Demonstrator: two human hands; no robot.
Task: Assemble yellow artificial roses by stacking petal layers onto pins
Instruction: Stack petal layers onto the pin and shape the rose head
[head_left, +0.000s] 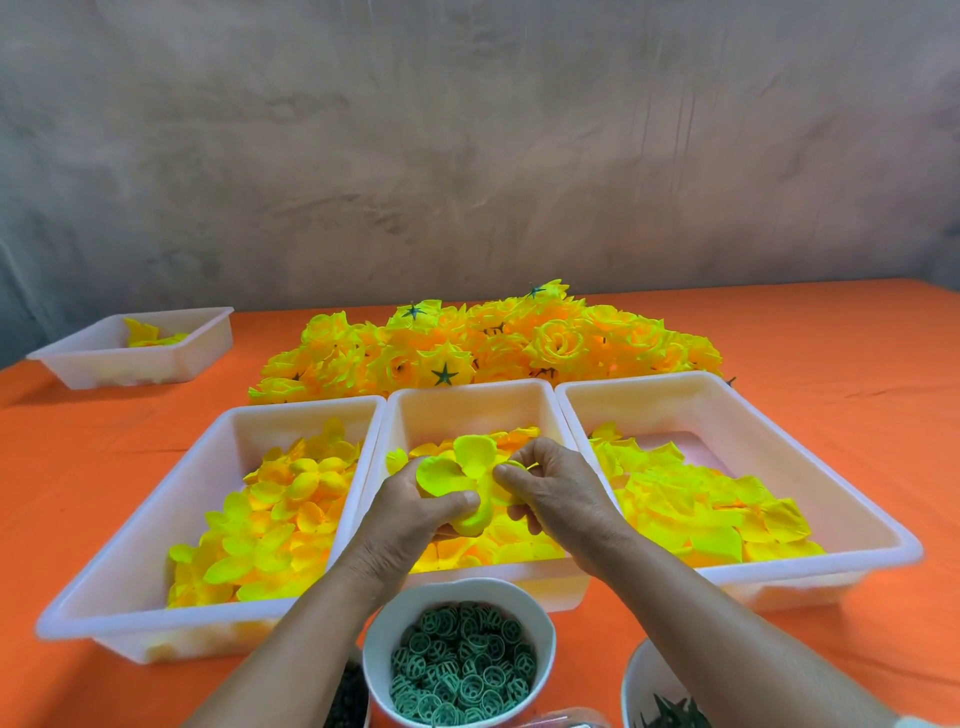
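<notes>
Head view: over the middle tray (470, 388), smooth white plastic, both hands hold a petal layer (453, 475) of thin yellow fabric with rounded, cupped lobes. The left hand (410, 514) curls under it, thumb pressed on top. The right hand (558, 491) pinches its right edge with bent fingers. Loose petals (270, 525) fill the left tray (156, 496) and right tray (810, 465). A round white bowl (540, 623) holds green ringed discs (460, 660). Finished roses (493, 340) lie heaped on orange cloth (831, 364).
</notes>
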